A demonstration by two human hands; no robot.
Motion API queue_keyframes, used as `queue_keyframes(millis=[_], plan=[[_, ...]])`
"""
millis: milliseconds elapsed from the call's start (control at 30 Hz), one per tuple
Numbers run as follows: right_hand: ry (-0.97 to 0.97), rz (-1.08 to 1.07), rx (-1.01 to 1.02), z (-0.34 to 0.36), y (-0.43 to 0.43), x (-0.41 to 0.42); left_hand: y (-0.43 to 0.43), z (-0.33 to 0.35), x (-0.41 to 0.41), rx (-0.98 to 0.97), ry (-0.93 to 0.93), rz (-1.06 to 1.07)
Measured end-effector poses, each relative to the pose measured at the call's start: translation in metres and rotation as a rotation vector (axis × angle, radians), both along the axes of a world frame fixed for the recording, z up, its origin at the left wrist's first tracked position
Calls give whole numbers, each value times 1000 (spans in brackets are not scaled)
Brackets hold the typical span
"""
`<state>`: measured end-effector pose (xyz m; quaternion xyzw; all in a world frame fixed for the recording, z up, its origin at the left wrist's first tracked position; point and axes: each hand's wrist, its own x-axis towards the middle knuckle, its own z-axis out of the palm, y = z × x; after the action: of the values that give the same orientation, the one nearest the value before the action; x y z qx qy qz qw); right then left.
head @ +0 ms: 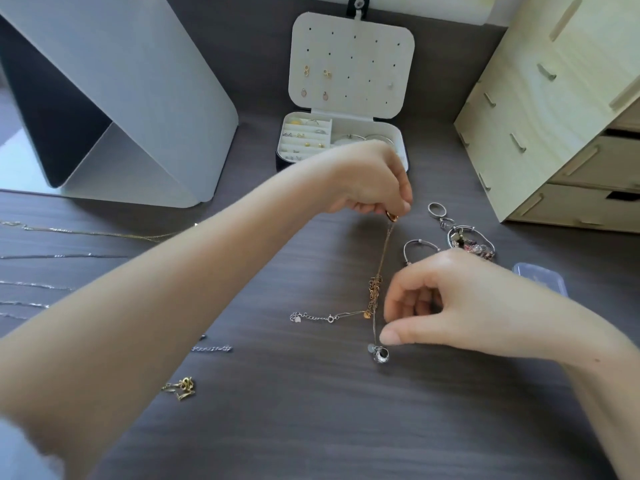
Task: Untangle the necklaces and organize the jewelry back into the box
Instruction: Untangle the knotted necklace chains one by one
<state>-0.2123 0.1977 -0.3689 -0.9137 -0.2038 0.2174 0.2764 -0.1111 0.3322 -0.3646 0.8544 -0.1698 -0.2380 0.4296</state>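
A: What sits closest on the tabletop [311, 427]?

B: Toward the near edge, left of centre, a small gold chain piece [181, 388] lies bunched. A short silver chain [211, 348] lies just beyond it.

A: And the hands?

B: The right hand [450, 299] is right of centre. Its fingers [420, 301] are curled and its thumb tip is pinched onto the tangled necklaces [375, 289], just above a silver pendant [379, 353] resting on the wood. The strands run up from there through a gold knot. A silver clasp end trails off to the left.

A: Who holds the top?

B: The left hand [367, 178] does, its forearm crossing in from the left edge. Its fingertips are closed on the gold upper end, lifting the chain taut.

A: What is to the sides?

B: Several thin chains [52, 256] lie stretched out along the left edge. Right of the hands are a bangle [419, 249], a charm bracelet [471, 242] and rings [437, 209], with a clear plastic case [540, 277] near the right edge.

A: And the box?

B: The jewelry box [341, 140] stands open at the far edge, just behind the left hand. There are rings in its slots and earrings on its raised lid [351, 64]. A grey folded stand [121, 98] is at the far left and a wooden drawer unit [554, 116] at the far right.
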Motion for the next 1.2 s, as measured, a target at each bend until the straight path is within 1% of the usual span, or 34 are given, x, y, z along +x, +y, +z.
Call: queue_keyframes(millis=[133, 200, 367, 433, 567, 633, 700, 833, 1067, 1200], plan=[[-104, -97, -55, -1, -2, 4, -7, -11, 3, 57, -56, 62], [-131, -127, -77, -3, -2, 4, -7, -14, 1, 100, -122, 64], [-195, -205, -101, -8, -2, 5, 7, -13, -16, 294, -471, 112], [-220, -240, -103, -11, -2, 6, 16, -14, -29, 297, -513, 136], [-246, -294, -98, -15, 0, 8, 24, -21, -64, 362, -425, 56], [-247, -305, -91, -17, 2, 9, 24, -25, -77, 364, -372, 51], [-240, -308, -79, -19, 5, 10, 22, -28, -83, 345, -348, 91], [-235, -287, -74, -20, 6, 10, 18, -34, -85, 357, -381, 160], [-255, -281, -97, -23, 12, 8, 24, -30, -85, 310, -297, 217], [-248, -283, -119, -22, 11, 7, 31, -32, -89, 308, -314, 297]])
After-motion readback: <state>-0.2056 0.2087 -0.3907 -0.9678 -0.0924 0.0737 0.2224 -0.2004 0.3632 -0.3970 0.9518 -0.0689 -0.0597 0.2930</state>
